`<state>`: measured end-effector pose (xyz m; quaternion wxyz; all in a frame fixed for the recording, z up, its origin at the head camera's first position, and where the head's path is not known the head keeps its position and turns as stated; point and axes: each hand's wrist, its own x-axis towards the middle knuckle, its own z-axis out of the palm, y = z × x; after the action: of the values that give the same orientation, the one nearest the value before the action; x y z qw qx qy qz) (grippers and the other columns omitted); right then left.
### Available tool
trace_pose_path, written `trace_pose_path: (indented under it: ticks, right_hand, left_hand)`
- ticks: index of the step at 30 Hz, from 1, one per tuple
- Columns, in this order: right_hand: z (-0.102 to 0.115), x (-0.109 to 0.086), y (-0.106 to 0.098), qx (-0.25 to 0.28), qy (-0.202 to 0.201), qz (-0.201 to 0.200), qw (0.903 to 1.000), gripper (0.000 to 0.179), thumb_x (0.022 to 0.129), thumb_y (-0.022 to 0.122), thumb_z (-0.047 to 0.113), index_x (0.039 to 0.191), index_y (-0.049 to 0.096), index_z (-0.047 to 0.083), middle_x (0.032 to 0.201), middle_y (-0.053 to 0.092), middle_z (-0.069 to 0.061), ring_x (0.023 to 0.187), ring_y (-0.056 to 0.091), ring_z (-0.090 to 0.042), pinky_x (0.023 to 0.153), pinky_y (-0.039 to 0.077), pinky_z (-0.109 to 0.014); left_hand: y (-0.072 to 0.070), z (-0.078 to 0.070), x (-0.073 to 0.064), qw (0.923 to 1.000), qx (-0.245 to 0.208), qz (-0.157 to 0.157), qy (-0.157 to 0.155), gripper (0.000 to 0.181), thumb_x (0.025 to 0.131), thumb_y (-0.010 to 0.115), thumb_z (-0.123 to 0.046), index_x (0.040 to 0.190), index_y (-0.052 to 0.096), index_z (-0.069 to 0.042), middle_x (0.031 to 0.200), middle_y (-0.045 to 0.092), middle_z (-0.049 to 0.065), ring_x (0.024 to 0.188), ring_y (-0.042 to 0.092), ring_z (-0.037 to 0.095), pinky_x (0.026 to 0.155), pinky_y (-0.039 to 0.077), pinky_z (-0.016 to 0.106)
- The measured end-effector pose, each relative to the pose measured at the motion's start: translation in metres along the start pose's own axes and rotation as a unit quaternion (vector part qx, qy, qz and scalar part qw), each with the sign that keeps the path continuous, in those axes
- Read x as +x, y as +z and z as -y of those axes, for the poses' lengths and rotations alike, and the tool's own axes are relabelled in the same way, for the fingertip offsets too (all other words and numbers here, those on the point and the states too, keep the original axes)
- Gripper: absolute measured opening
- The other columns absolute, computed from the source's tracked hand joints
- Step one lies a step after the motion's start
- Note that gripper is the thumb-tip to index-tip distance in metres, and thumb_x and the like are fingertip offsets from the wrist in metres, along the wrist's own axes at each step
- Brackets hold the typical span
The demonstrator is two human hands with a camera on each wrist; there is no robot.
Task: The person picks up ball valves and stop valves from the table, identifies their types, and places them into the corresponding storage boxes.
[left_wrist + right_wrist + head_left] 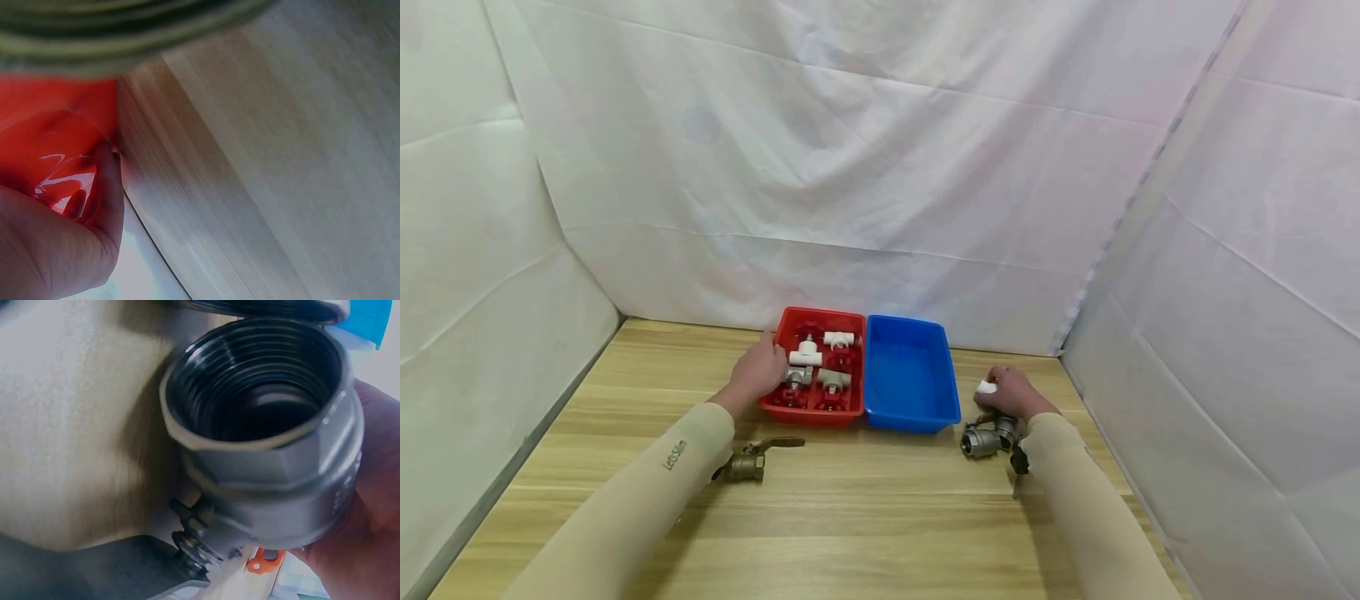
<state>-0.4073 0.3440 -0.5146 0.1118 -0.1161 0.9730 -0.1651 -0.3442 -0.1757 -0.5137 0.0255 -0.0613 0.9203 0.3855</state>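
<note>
My left hand point(762, 367) grips the left rim of a red bin point(820, 419); in the left wrist view its curled finger point(111, 194) lies against the shiny red wall. Inside the bin sit several valves with red handwheels, among them one with a white tee body point(806, 357). At the right, my right hand point(1011, 392) pinches a small fitting with a white end point(986, 387) and a bit of red, mostly hidden by the fingers. Just in front of that hand lie steel ball valves point(981, 442); one threaded valve mouth point(262, 419) fills the right wrist view.
A blue bin point(912, 379) stands against the red bin's right side with nothing in it. A brass-coloured ball valve point(747, 467) with a brown lever lies beside the left forearm. White cloth walls point(850, 167) enclose the wooden table point(865, 525) at the back and sides.
</note>
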Motion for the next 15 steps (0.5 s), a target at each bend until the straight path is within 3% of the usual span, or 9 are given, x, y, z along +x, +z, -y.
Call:
trace_pose_path:
  ticks: [8, 15]
  right_hand:
    - [-0.0083, 0.0054, 0.0037, -0.01, -0.005, -0.005, 0.9999, 0.054, 0.1, 0.077, 0.037, 0.129, 0.066, -0.007, 0.125, 0.062, -0.025, 0.105, 0.058, -0.035, 0.09, 0.055, -0.051]
    - [-0.0071, 0.0037, 0.0011, -0.001, -0.009, -0.001, 1.0, 0.054, 0.099, 0.079, 0.033, 0.127, 0.067, -0.011, 0.123, 0.063, -0.028, 0.104, 0.059, -0.036, 0.09, 0.056, -0.053]
  left_hand:
    - [0.0009, 0.0007, 0.0024, 0.9998, 0.019, -0.006, 0.009, 0.06, 0.116, 0.028, -0.025, 0.163, 0.026, 0.011, 0.125, 0.064, 0.028, 0.11, 0.065, 0.041, 0.105, 0.055, 0.064]
    - [0.0005, -0.0001, 0.0009, 0.9999, 0.01, -0.002, 0.001, 0.061, 0.116, 0.028, -0.025, 0.166, 0.023, 0.01, 0.138, 0.06, 0.031, 0.118, 0.064, 0.042, 0.109, 0.053, 0.065]
